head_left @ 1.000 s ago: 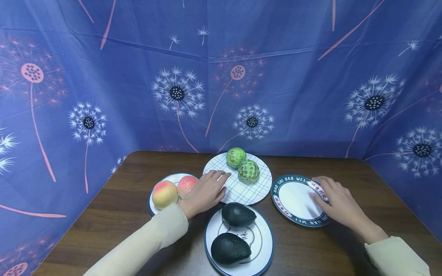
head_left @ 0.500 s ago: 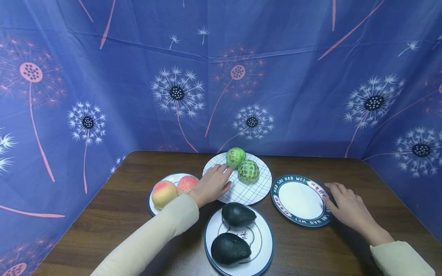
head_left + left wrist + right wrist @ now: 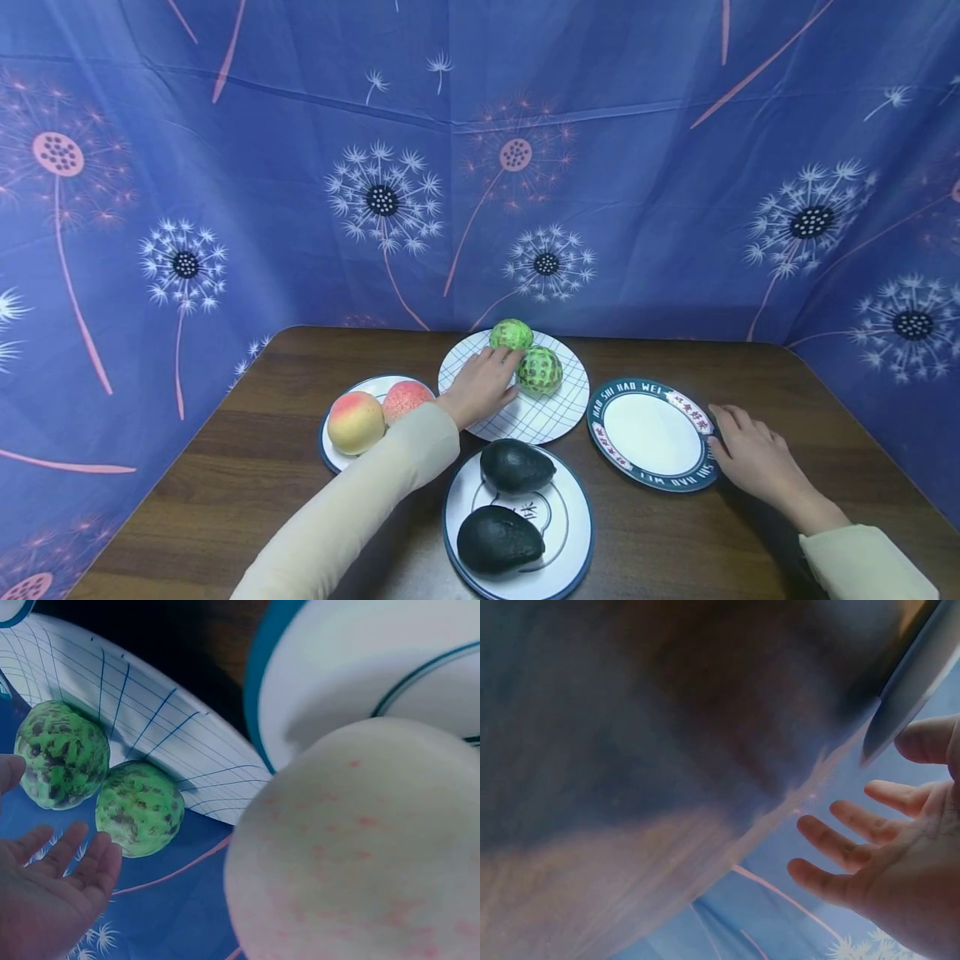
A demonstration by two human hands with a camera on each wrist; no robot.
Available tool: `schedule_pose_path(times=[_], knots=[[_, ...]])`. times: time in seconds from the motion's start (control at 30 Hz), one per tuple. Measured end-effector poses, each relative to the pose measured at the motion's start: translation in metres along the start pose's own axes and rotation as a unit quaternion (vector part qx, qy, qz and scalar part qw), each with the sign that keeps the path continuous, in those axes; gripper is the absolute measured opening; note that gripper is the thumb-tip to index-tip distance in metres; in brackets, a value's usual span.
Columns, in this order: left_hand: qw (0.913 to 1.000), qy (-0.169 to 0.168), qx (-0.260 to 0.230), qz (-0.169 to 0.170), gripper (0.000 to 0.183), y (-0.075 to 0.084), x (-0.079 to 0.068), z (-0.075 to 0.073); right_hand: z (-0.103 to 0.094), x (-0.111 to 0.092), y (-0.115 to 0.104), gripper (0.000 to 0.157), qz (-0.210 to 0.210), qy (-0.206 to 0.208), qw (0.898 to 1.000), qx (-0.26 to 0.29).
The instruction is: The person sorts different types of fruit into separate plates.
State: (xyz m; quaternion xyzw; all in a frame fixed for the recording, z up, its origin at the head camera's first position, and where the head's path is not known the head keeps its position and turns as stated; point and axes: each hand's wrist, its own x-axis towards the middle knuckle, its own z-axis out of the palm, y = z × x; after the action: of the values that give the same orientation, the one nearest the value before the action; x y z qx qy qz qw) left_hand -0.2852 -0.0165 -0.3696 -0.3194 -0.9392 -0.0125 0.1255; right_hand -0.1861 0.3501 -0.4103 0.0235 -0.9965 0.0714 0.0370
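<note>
Over the checked plate (image 3: 543, 425) at the back, my left hand (image 3: 483, 385) reaches in with fingers loosely extended, its fingertips right beside two green, bumpy custard apples. The nearer custard apple (image 3: 540, 372) sits right of the fingertips, and the farther custard apple (image 3: 512, 333) lies just beyond them. In the left wrist view the palm (image 3: 56, 892) shows with relaxed fingers and nothing in its grasp. My right hand (image 3: 757, 457) is at the right rim of a white plate with a green lettered border (image 3: 651, 433). Its fingers are spread and relaxed in the right wrist view.
Two dark avocados, one behind the other (image 3: 517, 467), lie on a blue-rimmed plate (image 3: 573, 533) in front. Left of my left hand, a small plate (image 3: 330, 446) bears a yellow-red peach (image 3: 356, 422) and a pinker peach (image 3: 407, 400). A blue dandelion-print cloth (image 3: 645, 208) hangs behind the table.
My left hand has moved right and farther back, from the plate's left side to the custard apples. My right hand has drawn right, from over the lettered plate to its rim.
</note>
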Motion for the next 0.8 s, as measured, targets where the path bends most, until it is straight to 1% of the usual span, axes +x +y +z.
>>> schedule_pose_path(times=[0.1,0.27,0.37,0.53,0.67,0.8], knots=[[0.9999,-0.011,-0.001,-0.006,0.056,0.002,0.008,0.001,0.001,-0.001,0.001,0.055,0.001,-0.007,1.0,-0.001],[0.9998,-0.017,0.002,-0.006,0.059,0.007,0.018,0.001,0.003,-0.001,-0.001,0.055,0.0,-0.009,1.0,0.0],[0.9998,-0.02,0.006,-0.001,0.06,0.009,0.023,0.0,0.003,-0.001,-0.002,0.055,0.002,-0.011,1.0,0.001],[0.9994,-0.016,0.027,0.015,0.061,0.016,0.03,0.001,0.004,-0.001,-0.003,0.055,0.003,-0.015,1.0,0.0],[0.9988,-0.033,0.03,0.02,0.064,0.022,0.034,0.001,0.004,-0.002,-0.002,0.054,0.001,-0.019,1.0,0.002],[0.9977,-0.051,0.04,0.017,0.065,0.024,0.037,0.003,0.004,-0.002,-0.002,0.054,-0.002,-0.025,1.0,0.001]])
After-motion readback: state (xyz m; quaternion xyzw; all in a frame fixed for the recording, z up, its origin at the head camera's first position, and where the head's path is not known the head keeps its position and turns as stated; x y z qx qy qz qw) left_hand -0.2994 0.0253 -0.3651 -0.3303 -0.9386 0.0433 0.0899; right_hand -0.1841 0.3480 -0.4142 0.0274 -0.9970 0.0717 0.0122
